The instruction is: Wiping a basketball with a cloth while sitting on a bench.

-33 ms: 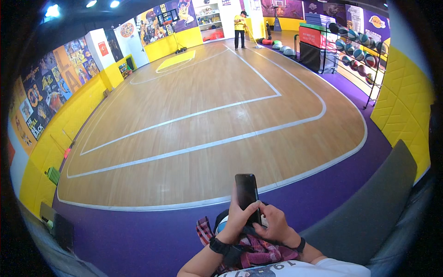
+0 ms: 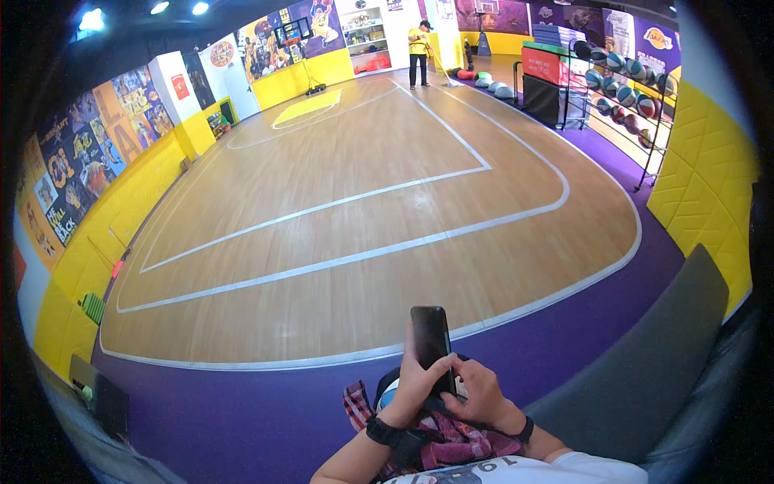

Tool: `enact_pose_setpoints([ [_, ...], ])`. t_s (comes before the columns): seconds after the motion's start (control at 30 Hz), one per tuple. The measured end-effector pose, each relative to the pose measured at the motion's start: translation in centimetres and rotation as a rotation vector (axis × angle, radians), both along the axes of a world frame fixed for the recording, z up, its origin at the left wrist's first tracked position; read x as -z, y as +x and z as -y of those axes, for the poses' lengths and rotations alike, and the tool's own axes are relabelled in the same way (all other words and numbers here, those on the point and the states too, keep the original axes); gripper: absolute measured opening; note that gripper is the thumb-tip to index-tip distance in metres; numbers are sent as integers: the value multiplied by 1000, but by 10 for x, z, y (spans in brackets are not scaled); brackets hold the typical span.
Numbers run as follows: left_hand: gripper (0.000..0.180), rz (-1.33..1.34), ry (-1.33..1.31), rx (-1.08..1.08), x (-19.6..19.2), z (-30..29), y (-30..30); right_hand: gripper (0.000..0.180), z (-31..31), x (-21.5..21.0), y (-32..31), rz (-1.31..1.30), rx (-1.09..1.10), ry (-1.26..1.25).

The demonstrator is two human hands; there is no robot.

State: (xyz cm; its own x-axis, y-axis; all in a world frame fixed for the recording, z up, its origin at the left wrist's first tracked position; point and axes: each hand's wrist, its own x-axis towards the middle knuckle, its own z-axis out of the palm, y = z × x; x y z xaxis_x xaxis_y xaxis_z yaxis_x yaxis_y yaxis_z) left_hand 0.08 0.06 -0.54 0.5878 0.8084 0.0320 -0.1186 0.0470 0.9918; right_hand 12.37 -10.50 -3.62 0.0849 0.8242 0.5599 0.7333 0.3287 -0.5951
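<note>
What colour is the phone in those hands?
The phone looks black; the head view shows it best.

White letters mark a dark poster (image 2: 68, 173) at nine o'clock, a red box (image 2: 542, 64) at one and a purple banner (image 2: 658, 40) at two, dark digits a white shirt (image 2: 564, 470) at five.

Two hands (image 2: 479, 390), one phone (image 2: 430, 335), two wristbands (image 2: 526, 428), one ball rack (image 2: 649, 161), one distant person (image 2: 418, 50)
</note>
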Motion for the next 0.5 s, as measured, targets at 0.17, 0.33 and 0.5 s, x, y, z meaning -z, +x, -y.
enact_pose_setpoints([
  [0.17,97,-21,-12,-34,-2,-1,6,71,-4,-6,7,12,-52,166],
  [0.33,91,16,-78,-27,-6,2,1,79,-5,-7,6,-30,-153,115],
  [0.5,71,59,-5,-32,3,-2,5,74,0,-1,2,-43,-204,25],
])
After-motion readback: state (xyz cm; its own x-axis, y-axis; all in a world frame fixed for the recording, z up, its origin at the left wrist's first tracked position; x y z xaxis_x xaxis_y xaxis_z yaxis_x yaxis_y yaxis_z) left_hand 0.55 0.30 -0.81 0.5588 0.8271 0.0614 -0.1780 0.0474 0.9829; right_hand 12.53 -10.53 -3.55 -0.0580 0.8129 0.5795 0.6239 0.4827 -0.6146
